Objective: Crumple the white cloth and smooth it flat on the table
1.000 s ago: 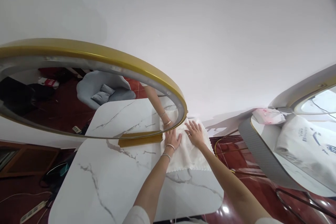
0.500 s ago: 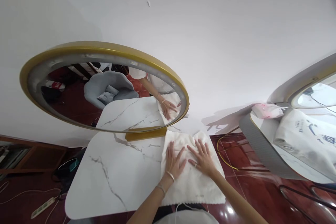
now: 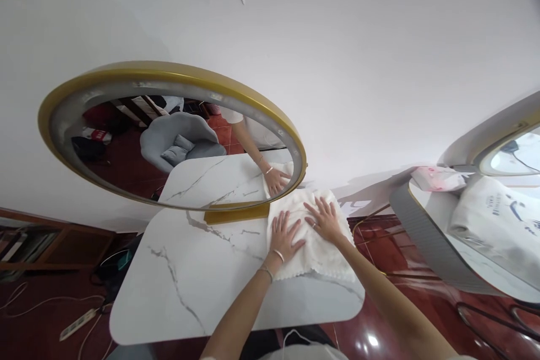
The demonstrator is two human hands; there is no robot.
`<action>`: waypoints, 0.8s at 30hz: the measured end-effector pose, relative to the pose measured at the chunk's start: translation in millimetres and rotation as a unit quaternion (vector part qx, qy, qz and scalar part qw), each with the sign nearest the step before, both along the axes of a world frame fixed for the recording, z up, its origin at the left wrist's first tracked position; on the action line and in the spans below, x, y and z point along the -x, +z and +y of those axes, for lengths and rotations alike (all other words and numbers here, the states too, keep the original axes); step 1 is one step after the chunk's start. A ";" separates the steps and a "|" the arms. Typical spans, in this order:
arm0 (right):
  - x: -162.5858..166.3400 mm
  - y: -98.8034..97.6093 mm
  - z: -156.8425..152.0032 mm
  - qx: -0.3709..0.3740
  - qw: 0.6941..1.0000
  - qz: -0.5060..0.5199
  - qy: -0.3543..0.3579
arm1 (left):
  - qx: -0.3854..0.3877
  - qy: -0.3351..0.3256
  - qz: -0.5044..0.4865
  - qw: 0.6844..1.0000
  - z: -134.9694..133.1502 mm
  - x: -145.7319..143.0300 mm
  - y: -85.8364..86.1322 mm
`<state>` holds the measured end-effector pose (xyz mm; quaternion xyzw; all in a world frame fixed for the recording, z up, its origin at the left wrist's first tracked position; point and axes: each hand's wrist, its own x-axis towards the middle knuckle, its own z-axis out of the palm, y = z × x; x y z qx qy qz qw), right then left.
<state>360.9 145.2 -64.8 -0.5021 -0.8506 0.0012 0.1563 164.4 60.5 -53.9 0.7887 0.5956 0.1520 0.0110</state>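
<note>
A white towel [image 3: 310, 256] with a scalloped edge lies rumpled on the right part of a white marble-patterned table [image 3: 169, 292]. My left hand [image 3: 284, 239] rests on the towel's left side, palm down with fingers spread; bracelets circle its wrist. Farther back and to the right, my right hand [image 3: 324, 219] presses flat on the same cloth, fingers apart, with a ring on one finger. The towel's back edge reaches close to the wall behind the table.
A round gold-framed mirror [image 3: 169, 71] stands on a gold base [image 3: 236, 214] at the table's back. To the right, a second table [image 3: 422, 225] carries a white printed bag [image 3: 493, 219] and a pink-white packet [image 3: 439, 178]. A power strip [image 3: 78, 324] lies on the floor at left.
Both hands have pushed the towel away from me, toward the wall. Its near edge has drawn back from the table's front, uncovering the tabletop there, and the cloth is more bunched.
</note>
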 end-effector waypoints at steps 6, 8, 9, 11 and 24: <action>10.3 -1.0 32.5 -0.005 1.000 0.003 -0.009 | -0.022 0.018 0.009 1.000 31.4 4.7 -5.2; 11.4 -1.4 30.0 -0.005 1.000 0.006 -0.014 | -0.021 0.020 0.010 1.000 27.8 4.0 -5.1; 11.3 -1.6 26.0 -0.005 1.000 0.008 -0.017 | -0.020 0.018 0.009 1.000 23.7 3.4 -4.2; 9.6 -1.6 12.0 -0.004 1.000 0.012 -0.019 | -0.018 0.010 0.008 1.000 11.0 2.5 -0.8; -26.7 1.7 -149.1 0.000 1.000 0.010 0.012 | 0.042 -0.083 0.016 0.996 -139.7 11.7 13.4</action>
